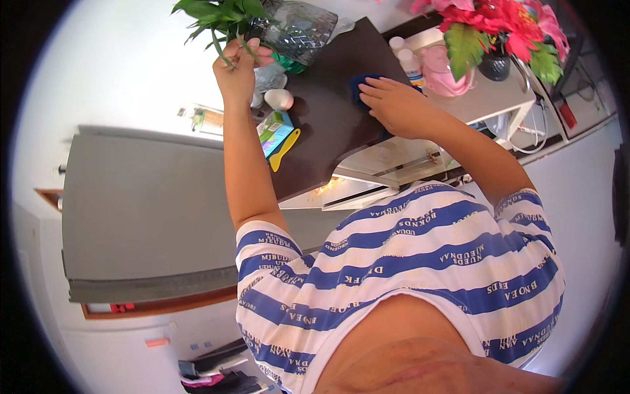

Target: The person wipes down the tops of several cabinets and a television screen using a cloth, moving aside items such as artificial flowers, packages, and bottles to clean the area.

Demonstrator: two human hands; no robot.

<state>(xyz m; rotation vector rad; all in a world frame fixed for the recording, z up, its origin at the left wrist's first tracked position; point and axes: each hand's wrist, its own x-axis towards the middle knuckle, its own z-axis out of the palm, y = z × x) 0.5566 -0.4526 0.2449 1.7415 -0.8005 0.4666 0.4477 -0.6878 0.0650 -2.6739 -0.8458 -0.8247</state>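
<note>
My left hand [239, 61] is raised at the far left of a dark brown tabletop [325, 123], its fingers closed around green stems of a leafy plant [224, 15]. Beside the plant lies or leans a shiny, dark see-through vessel or wrapping [300, 29]; its exact kind is unclear. My right hand [398, 106] presses flat on a dark blue cloth [362, 88] on the tabletop, covering much of it. Below my left hand are a crumpled clear plastic bag [269, 79], a white and pinkish rounded object [279, 99], a blue and green box [275, 129] and a yellow spatula-like tool [285, 150].
Right of the tabletop, a white shelf [492, 101] bears white bottles [408, 61], a pink container [445, 74] and a dark vase [494, 66] with red and pink flowers [485, 24]. A large grey panel-like surface [147, 202] stands at left.
</note>
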